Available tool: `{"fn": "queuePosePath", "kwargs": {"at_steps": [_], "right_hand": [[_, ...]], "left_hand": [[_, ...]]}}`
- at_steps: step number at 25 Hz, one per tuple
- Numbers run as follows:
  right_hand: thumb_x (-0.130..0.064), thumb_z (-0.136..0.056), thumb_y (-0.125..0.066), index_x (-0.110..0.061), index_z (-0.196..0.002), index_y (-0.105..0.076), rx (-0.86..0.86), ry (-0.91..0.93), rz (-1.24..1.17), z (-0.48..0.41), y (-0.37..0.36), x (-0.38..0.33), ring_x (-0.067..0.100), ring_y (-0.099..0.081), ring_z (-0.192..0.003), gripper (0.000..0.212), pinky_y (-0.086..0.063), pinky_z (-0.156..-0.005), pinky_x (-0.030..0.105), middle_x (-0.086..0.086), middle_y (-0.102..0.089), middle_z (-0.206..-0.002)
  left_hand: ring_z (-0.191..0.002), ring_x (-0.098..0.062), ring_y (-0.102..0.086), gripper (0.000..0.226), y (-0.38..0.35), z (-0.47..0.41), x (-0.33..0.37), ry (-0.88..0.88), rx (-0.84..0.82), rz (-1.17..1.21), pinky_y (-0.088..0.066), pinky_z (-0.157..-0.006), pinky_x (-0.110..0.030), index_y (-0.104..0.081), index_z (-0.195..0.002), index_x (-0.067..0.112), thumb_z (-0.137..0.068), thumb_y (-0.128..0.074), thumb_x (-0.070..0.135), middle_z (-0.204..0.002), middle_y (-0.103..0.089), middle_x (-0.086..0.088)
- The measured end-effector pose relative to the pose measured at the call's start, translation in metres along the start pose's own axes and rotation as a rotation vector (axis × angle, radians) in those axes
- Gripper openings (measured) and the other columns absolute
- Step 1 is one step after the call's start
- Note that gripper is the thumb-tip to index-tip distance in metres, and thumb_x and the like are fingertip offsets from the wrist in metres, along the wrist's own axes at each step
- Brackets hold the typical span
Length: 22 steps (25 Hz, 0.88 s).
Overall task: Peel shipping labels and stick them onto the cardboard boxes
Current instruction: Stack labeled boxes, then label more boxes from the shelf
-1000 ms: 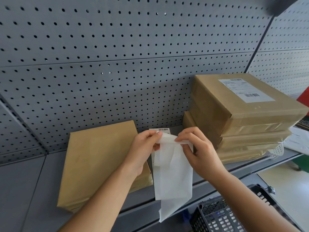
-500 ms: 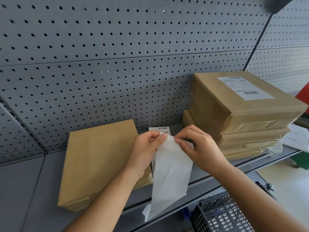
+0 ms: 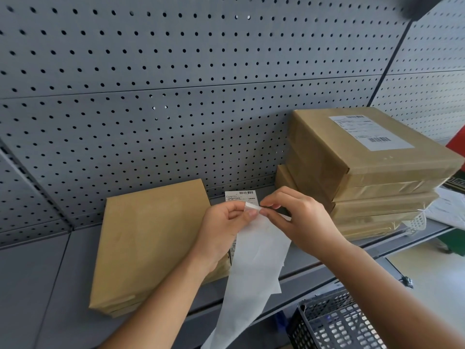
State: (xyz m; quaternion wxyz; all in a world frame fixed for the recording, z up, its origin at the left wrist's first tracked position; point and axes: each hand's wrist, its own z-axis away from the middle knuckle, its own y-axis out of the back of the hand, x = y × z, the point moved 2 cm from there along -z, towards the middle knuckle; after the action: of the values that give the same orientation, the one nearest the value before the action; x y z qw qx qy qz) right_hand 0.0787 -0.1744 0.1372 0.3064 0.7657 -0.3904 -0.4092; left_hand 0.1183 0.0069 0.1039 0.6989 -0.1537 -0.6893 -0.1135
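Note:
A long white label sheet (image 3: 254,263) hangs in front of the shelf, blank side toward me. My left hand (image 3: 226,227) and my right hand (image 3: 299,220) both pinch its top corner, fingertips almost touching. Behind my hands lies another printed label (image 3: 241,195) with a barcode on the shelf. An unlabelled brown box (image 3: 151,238) lies flat to the left of my hands. To the right stands a stack of brown boxes (image 3: 364,187); the top one carries a white shipping label (image 3: 370,132).
A grey pegboard wall (image 3: 176,96) backs the grey metal shelf (image 3: 50,273). A dark mesh basket (image 3: 337,323) sits below the shelf edge at bottom right. White papers (image 3: 448,207) and a white mesh item (image 3: 417,221) lie right of the stack.
The sheet's loose lower end has swung down and left and now hangs longer. My fingertips have closed in on the top corner, and the printed label behind shows more.

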Motion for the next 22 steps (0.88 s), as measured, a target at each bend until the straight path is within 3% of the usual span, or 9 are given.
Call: {"fn": "queuePosePath", "kwargs": {"at_steps": [7, 12, 14, 18, 22], "right_hand": [[-0.046, -0.095, -0.047, -0.026, -0.096, -0.073, 0.001, 0.030, 0.102, -0.0025, -0.0040, -0.0019, 0.007, -0.064, -0.080, 0.034, -0.058, -0.059, 0.035, -0.015, -0.068, -0.091], [-0.045, -0.097, -0.041, -0.023, -0.094, -0.072, 0.024, 0.006, 0.133, -0.0040, -0.0063, -0.0022, 0.010, -0.063, -0.076, 0.038, -0.057, -0.057, 0.036, -0.010, -0.067, -0.086], [-0.045, -0.096, -0.042, -0.023, -0.094, -0.071, 0.028, -0.005, 0.127, -0.0045, -0.0051, -0.0038, 0.009, -0.063, -0.076, 0.036, -0.057, -0.057, 0.036, -0.011, -0.067, -0.087], [-0.046, -0.094, -0.056, -0.030, -0.097, -0.071, -0.021, -0.019, 0.084, -0.0056, -0.0011, -0.0060, 0.001, -0.062, -0.080, 0.023, -0.057, -0.061, 0.028, -0.019, -0.065, -0.091], [-0.033, -0.093, -0.064, -0.028, -0.093, -0.071, 0.008, -0.090, 0.074, -0.0085, 0.0027, -0.0013, -0.001, -0.056, -0.071, 0.009, -0.057, -0.061, 0.036, -0.021, -0.062, -0.087]], "left_hand": [[-0.082, -0.008, -0.073, 0.012, -0.0023, 0.0011, 0.0028, -0.067, -0.009, -0.082, -0.052, -0.071, -0.013, -0.078, -0.098, 0.008, -0.097, -0.069, 0.016, -0.093, -0.082, -0.007], [-0.091, -0.017, -0.077, 0.014, -0.0031, 0.0013, 0.0016, -0.079, -0.014, -0.108, -0.058, -0.083, -0.024, -0.079, -0.102, 0.011, -0.098, -0.069, 0.019, -0.095, -0.082, -0.002], [-0.092, -0.019, -0.077, 0.014, -0.0029, 0.0009, 0.0017, -0.081, -0.010, -0.107, -0.059, -0.083, -0.026, -0.079, -0.101, 0.010, -0.098, -0.068, 0.019, -0.095, -0.082, -0.004], [-0.084, -0.009, -0.073, 0.013, -0.0030, 0.0022, 0.0048, -0.086, 0.002, -0.099, -0.051, -0.072, -0.014, -0.078, -0.098, 0.009, -0.099, -0.066, 0.015, -0.092, -0.081, -0.005], [-0.092, -0.025, -0.076, 0.011, -0.0037, 0.0035, 0.0009, -0.065, -0.022, -0.086, -0.057, -0.081, -0.035, -0.075, -0.104, 0.010, -0.098, -0.067, 0.015, -0.094, -0.082, -0.006]]}}
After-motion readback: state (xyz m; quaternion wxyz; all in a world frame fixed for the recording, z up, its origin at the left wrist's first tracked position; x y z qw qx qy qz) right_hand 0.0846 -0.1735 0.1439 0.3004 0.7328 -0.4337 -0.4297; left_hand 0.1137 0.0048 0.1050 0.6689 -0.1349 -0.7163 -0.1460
